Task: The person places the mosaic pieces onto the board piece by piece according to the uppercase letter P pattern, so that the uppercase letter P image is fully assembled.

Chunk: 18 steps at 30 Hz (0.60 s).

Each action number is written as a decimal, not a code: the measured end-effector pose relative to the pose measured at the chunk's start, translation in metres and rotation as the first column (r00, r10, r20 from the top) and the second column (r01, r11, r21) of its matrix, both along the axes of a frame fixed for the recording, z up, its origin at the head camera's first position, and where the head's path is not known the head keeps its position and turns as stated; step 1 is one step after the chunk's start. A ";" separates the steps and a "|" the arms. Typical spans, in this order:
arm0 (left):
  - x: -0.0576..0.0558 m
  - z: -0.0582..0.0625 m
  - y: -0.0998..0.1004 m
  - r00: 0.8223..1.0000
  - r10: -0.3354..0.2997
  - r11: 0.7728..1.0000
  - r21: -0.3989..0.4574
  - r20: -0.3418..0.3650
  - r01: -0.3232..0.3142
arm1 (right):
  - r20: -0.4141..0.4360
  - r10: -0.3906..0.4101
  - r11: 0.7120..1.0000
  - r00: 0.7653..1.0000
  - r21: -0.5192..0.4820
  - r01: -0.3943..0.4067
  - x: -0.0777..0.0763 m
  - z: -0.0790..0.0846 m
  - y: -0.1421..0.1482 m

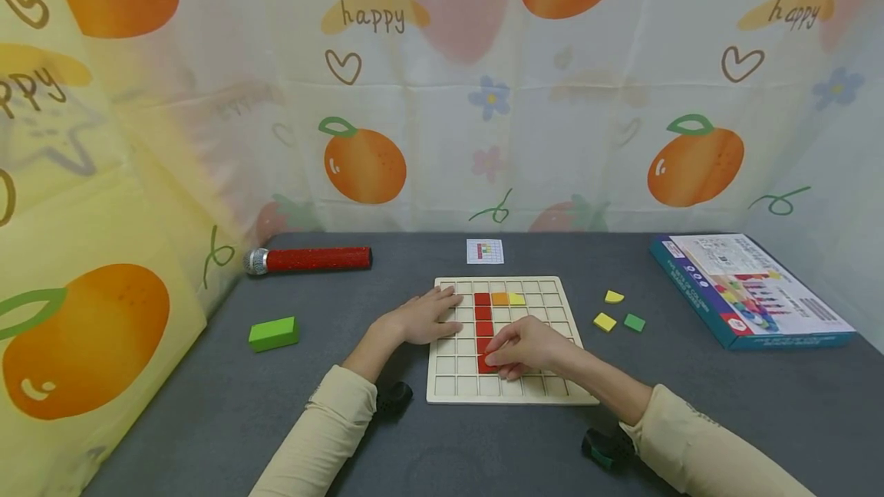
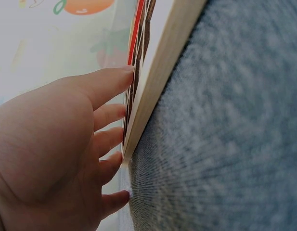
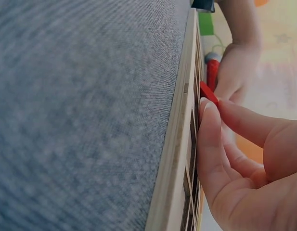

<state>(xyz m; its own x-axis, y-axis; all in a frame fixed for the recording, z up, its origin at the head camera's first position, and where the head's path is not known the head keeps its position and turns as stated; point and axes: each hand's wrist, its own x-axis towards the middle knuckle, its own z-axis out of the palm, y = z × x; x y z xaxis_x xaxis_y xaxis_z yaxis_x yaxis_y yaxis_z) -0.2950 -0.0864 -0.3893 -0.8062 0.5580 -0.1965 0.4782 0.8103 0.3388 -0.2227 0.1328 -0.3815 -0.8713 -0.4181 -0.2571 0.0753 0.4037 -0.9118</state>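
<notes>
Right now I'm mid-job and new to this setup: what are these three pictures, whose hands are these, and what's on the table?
No machine here: a person works with two bare hands. The big picture comes from a camera on their head, looking down; the other two come from cameras on each wrist, very close and tilted.

On the grey table lies a wooden grid board with a column of red tiles and an orange tile and a yellow tile at its top. The left hand rests flat on the board's left edge. The right hand pinches a red tile at the board, tilted, not yet flat.

Around it: loose tiles, a box, a pattern card, a green block and a red microphone.
</notes>
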 end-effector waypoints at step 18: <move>0.002 0.003 0.000 1.000 0.002 1.000 -0.002 0.015 -0.002 | -0.036 -0.019 0.998 0.999 0.062 0.021 0.002 0.004 -0.001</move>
<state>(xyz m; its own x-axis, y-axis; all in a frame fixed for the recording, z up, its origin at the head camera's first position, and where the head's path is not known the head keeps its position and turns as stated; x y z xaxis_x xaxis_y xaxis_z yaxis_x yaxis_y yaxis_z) -0.2929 -0.0865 -0.3865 -0.8040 0.5565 -0.2098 0.4717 0.8115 0.3448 -0.2209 0.1318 -0.3779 -0.8884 -0.3843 -0.2513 0.0524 0.4589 -0.8870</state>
